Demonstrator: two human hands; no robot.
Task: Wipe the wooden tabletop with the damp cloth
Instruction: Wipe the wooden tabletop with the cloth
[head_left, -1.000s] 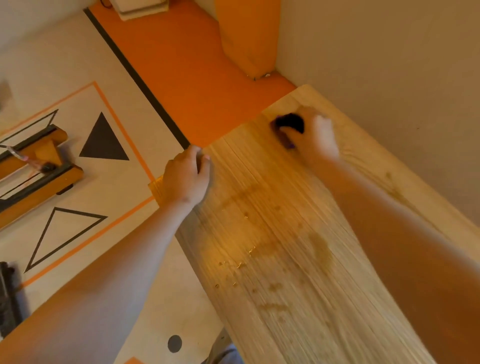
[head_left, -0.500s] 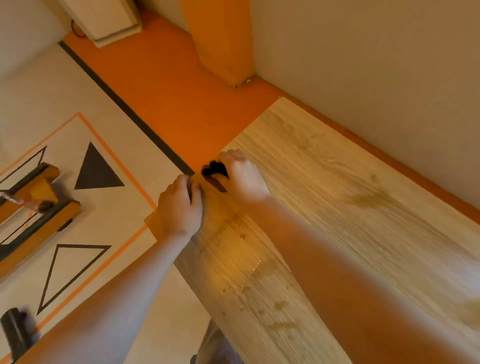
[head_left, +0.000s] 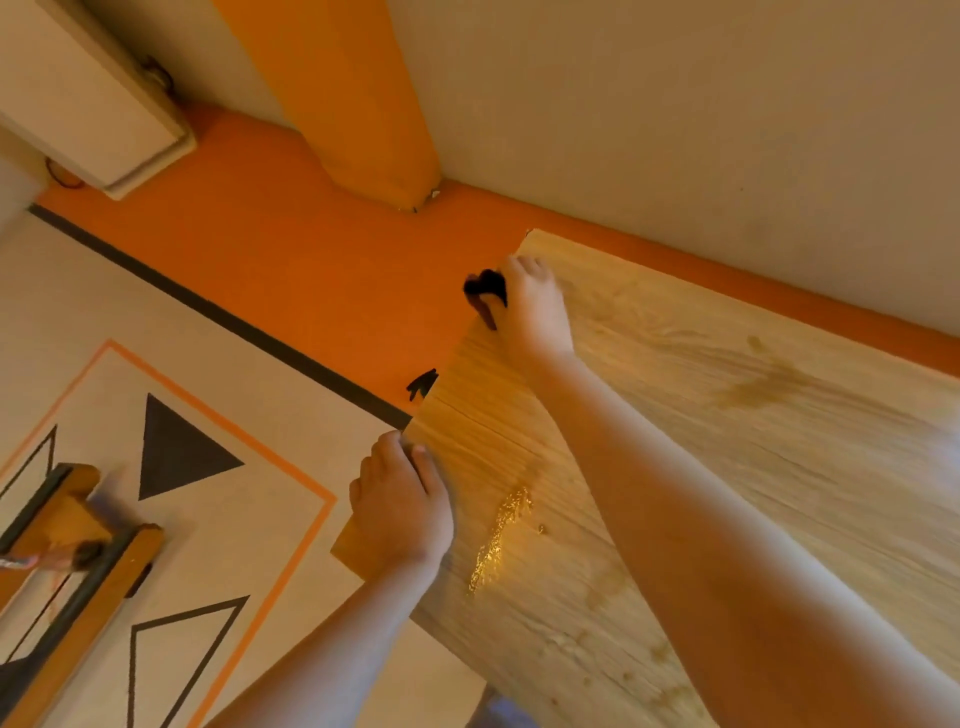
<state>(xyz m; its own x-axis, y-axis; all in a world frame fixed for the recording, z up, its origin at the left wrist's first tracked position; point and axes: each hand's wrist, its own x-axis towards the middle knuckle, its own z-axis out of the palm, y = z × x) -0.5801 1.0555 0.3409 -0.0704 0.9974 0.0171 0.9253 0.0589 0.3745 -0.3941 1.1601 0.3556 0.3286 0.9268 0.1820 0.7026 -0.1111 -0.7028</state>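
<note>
The wooden tabletop (head_left: 701, 467) runs from the centre to the lower right, its far end beside a wall. My right hand (head_left: 532, 306) grips a dark cloth (head_left: 485, 291) at the table's far left edge, with part of the cloth hanging past the edge. My left hand (head_left: 400, 509) grips the near left corner of the tabletop, fingers curled over its edge. A glistening wet streak (head_left: 498, 540) lies on the wood between my arms. A darker damp patch (head_left: 763, 384) shows further right.
An orange floor strip (head_left: 291, 249) and an orange pillar (head_left: 358, 104) lie beyond the table. A patterned mat (head_left: 182, 457) with triangles covers the floor at left. A wooden frame (head_left: 78, 561) sits at lower left. A small dark scrap (head_left: 422, 384) shows at the table edge.
My right hand has carried the cloth along the table's left edge, from beside my left hand towards the far corner. My left hand stays on the near corner. The camera view has shifted.
</note>
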